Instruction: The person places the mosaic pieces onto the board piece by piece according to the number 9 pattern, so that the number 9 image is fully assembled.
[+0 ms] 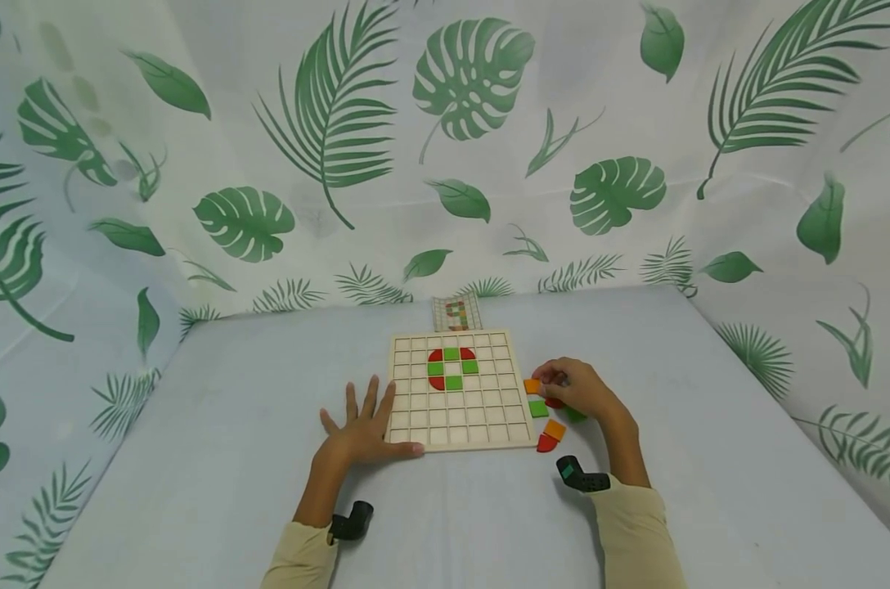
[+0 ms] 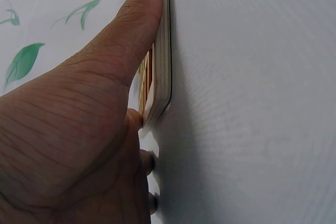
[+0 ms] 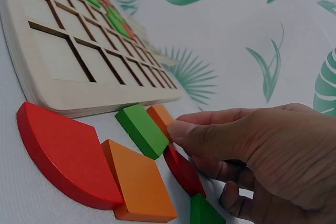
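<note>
A wooden grid board (image 1: 452,425) lies on the table, with a ring of red and green tiles (image 1: 452,368) set in its upper rows. My left hand (image 1: 364,429) lies flat with fingers spread at the board's near left corner. Its thumb (image 2: 142,3) presses along the board's front edge (image 2: 163,77). My right hand (image 1: 573,388) is curled over loose tiles to the right of the board. Its thumb (image 3: 181,129) and fingers close around a red tile (image 3: 181,169), beside a small orange square (image 3: 160,116) and a green square (image 3: 140,129).
More loose tiles lie near the board's right corner: a red quarter-round (image 3: 63,153), an orange square (image 3: 137,182) and a green tile (image 3: 205,211). A small pattern card (image 1: 456,312) leans at the table's back edge. Leaf-print cloth walls enclose the table.
</note>
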The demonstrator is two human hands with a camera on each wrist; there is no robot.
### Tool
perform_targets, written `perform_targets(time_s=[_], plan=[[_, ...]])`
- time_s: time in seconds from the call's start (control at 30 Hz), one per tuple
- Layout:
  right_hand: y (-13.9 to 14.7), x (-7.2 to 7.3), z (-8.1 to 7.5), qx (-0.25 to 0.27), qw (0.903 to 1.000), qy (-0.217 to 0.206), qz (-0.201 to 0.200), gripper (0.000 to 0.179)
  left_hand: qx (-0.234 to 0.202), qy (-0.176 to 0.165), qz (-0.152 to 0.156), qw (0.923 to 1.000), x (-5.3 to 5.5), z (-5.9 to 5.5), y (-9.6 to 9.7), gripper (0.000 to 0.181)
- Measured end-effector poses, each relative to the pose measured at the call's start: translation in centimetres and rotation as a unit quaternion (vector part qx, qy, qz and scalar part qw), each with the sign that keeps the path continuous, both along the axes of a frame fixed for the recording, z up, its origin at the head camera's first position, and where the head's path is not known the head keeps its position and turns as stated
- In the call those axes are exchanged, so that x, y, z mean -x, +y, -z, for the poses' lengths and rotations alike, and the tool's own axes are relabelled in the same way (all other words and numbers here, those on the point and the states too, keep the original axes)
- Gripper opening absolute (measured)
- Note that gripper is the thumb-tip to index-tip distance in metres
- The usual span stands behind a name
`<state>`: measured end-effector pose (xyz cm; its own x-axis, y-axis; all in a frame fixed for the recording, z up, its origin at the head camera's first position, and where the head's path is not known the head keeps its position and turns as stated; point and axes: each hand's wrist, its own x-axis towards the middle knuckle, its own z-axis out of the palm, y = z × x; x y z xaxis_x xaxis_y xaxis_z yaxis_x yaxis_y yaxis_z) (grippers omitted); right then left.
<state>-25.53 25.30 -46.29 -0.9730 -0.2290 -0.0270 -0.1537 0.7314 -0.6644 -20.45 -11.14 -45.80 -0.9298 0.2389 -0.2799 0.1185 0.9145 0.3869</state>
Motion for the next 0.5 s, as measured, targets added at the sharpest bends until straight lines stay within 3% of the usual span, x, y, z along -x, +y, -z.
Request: perform_targets(time_s=[0.33,0.5], plan=[[-0.8,0.3,-0.1,-0.010,0.9997,0.021,0.003,0.019,-0.003,0.005,-0.001,1.0000,-0.2,-0.3,0.0,0.117],[-1.3,0.1,0.0,-0.004,0.9998,0.010,0.014,0.017,-0.001,0.002,0.002,1.0000,-0.2,-0.2,0.1,0.116]])
